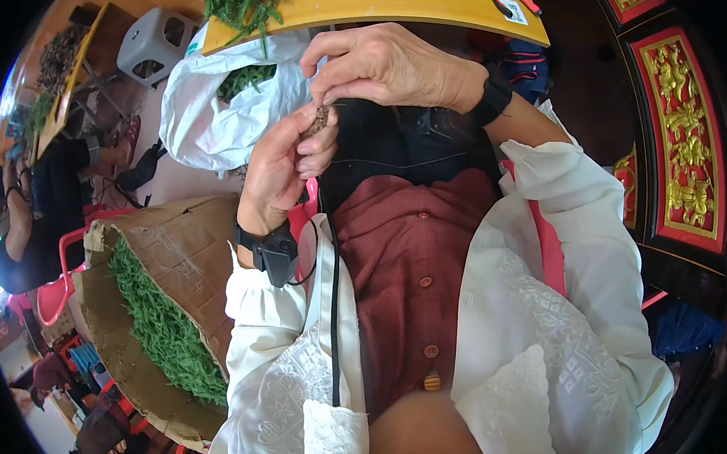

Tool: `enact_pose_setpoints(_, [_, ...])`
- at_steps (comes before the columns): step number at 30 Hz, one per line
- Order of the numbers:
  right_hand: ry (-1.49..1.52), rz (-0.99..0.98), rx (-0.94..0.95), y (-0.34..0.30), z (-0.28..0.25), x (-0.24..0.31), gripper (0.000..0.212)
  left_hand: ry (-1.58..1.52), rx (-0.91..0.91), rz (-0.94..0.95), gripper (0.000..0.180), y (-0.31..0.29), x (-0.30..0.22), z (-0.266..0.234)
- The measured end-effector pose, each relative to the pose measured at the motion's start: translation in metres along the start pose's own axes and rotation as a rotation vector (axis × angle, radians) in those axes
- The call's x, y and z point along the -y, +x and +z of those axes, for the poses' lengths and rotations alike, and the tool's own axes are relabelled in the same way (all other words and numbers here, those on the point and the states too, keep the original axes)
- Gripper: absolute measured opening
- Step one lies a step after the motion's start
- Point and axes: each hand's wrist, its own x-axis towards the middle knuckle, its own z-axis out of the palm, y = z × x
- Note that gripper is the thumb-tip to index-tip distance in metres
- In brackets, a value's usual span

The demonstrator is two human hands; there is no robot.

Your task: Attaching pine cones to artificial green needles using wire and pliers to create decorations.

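A small brown, scaly piece like a pine cone [318,123] is gripped between the thumb and curled fingers of my left hand [280,165]. Just above it, my right hand [380,67] is closed in a pinch, its fingertips at the cone's upper end. Whatever sits in that pinch is too small to make out. A thin dark strand shows beside the right fingertips, and another fine strand crosses the dark area below my hands. Both hands are raised in front of the near edge of a yellow table [408,6].
Green artificial sprigs [242,5] lie on the table's left. Below hangs a white sack [200,124] with more greenery. A cardboard box [177,246] of green sprigs stands at my left. Beyond are a grey stool [153,45] and another person [48,202]. Pliers-like red handles [519,0] lie far right.
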Motion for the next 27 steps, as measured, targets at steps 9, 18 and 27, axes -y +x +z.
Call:
enact_pose_setpoints(9, [-0.031,-0.044,-0.036,-0.002,0.003,-0.004,0.004,-0.026,0.002,0.013,0.026,0.001,0.002,-0.003])
enact_pose_setpoints(18, [-0.123,0.446,-0.007,0.001,0.014,0.013,0.016,0.665,-0.366,0.301,0.022,0.006,0.011,0.011])
enact_pose_setpoints(27, [0.914,0.845,-0.447,-0.017,0.061,0.016,0.026,0.452,-0.422,0.301,0.023,0.01,0.004,0.012])
